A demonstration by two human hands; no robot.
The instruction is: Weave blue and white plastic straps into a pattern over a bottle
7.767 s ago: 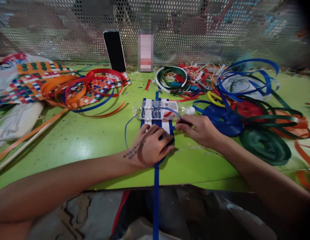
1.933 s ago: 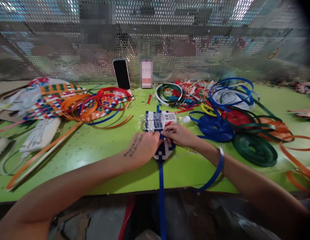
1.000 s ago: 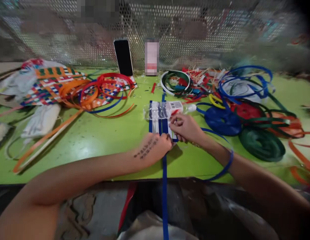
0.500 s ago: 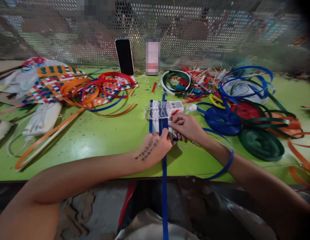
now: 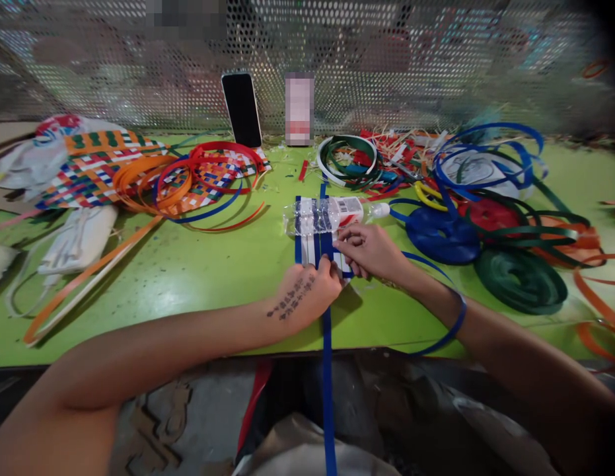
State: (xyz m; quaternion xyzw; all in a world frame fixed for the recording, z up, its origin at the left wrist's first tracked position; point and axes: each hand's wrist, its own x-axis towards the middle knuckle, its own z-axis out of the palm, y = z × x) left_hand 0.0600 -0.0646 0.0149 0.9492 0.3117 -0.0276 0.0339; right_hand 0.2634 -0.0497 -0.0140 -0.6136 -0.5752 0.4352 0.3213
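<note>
Blue and white plastic strips (image 5: 311,250) lie side by side on the table, partly hidden by my hands. A clear plastic bottle (image 5: 314,217) with a white cap rests on its side across them. My left hand (image 5: 313,294) is closed over the near end of the strips, its thumb and forefinger pressed on them. From under it, a long blue strip (image 5: 327,370) hangs over the table's front edge. At the strips' right edge, just below the bottle, my right hand (image 5: 370,252) is closed in a pinch. Its fingertips touch the strips; exactly which one they grip is hidden.
Blue (image 5: 442,237) and green coils (image 5: 521,281) of strip lie at the right, beside yellow-handled scissors (image 5: 429,195). Orange loops (image 5: 151,182) and a multicoloured woven piece (image 5: 84,175) are at the left. A phone (image 5: 241,109) leans against the perforated metal screen (image 5: 386,66).
The view has shifted slightly. Both hands stay at nearly the same place on the strips, with only small finger movement; the bottle still lies across them.
</note>
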